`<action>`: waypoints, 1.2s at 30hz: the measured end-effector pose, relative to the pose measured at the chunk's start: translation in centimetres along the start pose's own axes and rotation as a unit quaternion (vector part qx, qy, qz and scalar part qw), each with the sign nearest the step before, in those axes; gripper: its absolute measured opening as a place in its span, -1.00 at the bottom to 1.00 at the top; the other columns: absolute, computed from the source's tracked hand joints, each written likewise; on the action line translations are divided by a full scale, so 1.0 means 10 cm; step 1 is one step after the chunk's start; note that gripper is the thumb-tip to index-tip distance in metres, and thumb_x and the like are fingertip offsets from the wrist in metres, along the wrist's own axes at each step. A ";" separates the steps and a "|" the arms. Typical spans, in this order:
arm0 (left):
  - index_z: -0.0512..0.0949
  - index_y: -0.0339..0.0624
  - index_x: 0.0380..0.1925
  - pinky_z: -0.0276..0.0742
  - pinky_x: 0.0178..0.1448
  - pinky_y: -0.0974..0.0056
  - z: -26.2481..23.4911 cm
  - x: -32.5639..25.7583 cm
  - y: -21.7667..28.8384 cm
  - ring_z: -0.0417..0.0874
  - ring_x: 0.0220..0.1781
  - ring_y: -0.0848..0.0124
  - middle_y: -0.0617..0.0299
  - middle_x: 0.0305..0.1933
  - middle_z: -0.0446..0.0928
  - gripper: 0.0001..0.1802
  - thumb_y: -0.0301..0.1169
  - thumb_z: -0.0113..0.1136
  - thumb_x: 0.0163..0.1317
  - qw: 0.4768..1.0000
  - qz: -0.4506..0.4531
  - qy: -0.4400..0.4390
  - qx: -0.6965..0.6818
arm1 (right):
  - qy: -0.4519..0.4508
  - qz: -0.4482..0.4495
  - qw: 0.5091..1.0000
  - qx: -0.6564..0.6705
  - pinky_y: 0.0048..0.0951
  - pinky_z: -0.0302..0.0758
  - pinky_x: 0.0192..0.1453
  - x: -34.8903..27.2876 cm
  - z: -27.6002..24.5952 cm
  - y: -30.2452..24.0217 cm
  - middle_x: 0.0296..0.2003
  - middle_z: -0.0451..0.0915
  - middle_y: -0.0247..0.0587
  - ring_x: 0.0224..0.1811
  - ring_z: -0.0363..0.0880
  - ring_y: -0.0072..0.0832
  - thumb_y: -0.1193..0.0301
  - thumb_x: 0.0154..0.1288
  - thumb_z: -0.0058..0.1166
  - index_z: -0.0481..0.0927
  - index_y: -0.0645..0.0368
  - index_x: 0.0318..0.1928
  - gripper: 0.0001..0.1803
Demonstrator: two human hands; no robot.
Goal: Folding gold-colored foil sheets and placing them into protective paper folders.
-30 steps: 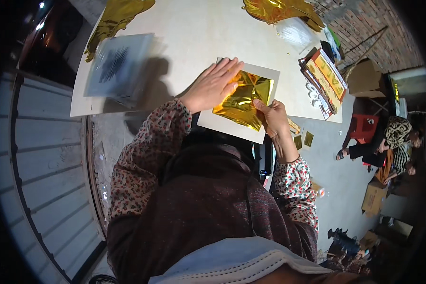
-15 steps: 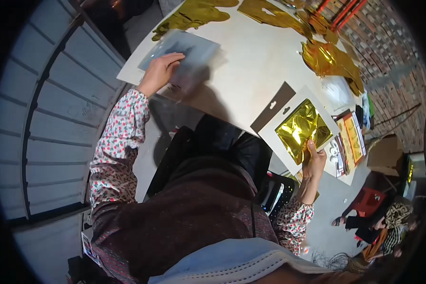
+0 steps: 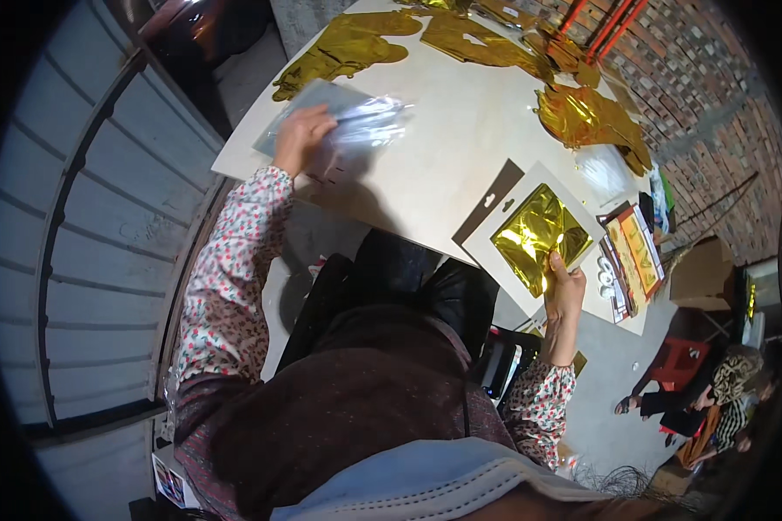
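Right of centre in the frame, my right hand (image 3: 566, 293) grips a pale card (image 3: 543, 173) by its lower right edge, thumb on top pressing the square gold foil (image 3: 540, 227) that lies on it. Card is tilted, hang hole toward upper left; shadow alongside says it's raised off the surface (image 3: 447, 135). Its lower corner overhangs the near edge.

Upper left: left hand (image 3: 301, 139) is on the clear plastic sleeves (image 3: 308, 97), fingers curled. Glossy plastic to the right of it is blurred; can't tell if I'm pinching one or just touching.

Along the top: flat gold foil shapes (image 3: 343, 50) on the surface, more crumpled gold foil (image 3: 589, 119) at upper right, clear plastic pile (image 3: 603, 170) just below that. Printed cards (image 3: 636, 252) sit at the right edge, near the card I'm holding. Red stool (image 3: 679, 363) at lower right, on the floor.
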State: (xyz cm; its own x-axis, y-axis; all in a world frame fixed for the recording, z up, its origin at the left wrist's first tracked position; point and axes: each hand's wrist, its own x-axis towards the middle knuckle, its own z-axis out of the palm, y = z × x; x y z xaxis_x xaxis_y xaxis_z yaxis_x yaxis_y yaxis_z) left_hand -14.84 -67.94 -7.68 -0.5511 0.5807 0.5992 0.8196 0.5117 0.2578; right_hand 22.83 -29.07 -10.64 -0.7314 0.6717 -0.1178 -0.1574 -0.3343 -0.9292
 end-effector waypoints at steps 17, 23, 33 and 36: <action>0.63 -0.28 -0.22 0.56 0.05 0.06 0.98 0.52 1.82 0.59 -0.01 0.04 0.03 -0.15 0.60 -0.65 -0.19 0.33 0.21 0.963 0.177 -0.203 -0.020 | 0.109 -0.034 0.993 0.029 -0.48 0.52 0.02 -0.41 -0.62 -0.24 -0.18 0.67 -0.31 -0.17 0.63 -0.54 0.50 0.34 0.22 0.58 0.22 0.02 -0.74; 0.38 -0.22 0.24 0.43 0.27 0.09 1.16 1.15 2.17 0.53 0.18 0.04 -0.05 0.10 0.54 -0.29 -0.19 0.40 0.12 0.922 0.123 -0.368 0.008 | 0.137 -0.010 0.990 0.040 -0.50 0.54 -0.30 -0.46 -0.67 -0.04 -0.25 0.68 -0.30 -0.31 0.63 -0.55 0.47 0.37 0.21 0.61 0.20 -0.05 -0.82; 0.71 -0.33 -0.24 0.57 -0.13 0.36 1.17 1.22 2.27 0.63 -0.29 0.46 0.20 -0.35 0.67 -0.73 -0.30 0.32 0.25 0.806 -0.099 -0.482 -0.330 | 0.102 -0.010 0.992 0.073 -0.49 0.55 -0.05 -0.48 -0.75 0.01 -0.18 0.70 -0.30 -0.19 0.64 -0.54 0.50 0.35 0.22 0.63 0.19 -0.04 -0.81; 0.71 -0.28 -0.19 0.56 -0.10 0.39 1.05 1.27 2.23 0.62 -0.28 0.50 0.26 -0.32 0.68 -0.78 -0.35 0.30 0.30 0.808 -0.117 -0.461 -0.348 | 0.092 -0.023 0.992 0.081 -0.48 0.55 -0.03 -0.50 -0.69 -0.04 -0.18 0.70 -0.30 -0.18 0.64 -0.54 0.50 0.35 0.23 0.64 0.19 -0.05 -0.81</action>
State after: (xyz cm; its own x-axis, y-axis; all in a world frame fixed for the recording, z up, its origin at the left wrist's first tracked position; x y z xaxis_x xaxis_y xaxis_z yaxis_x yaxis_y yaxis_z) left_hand -5.19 -42.43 -2.28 -0.3226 0.9088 -0.2646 0.3885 0.3820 0.8385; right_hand 31.12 -27.71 -12.10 -0.5891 0.7936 -0.1522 -0.3037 -0.3919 -0.8684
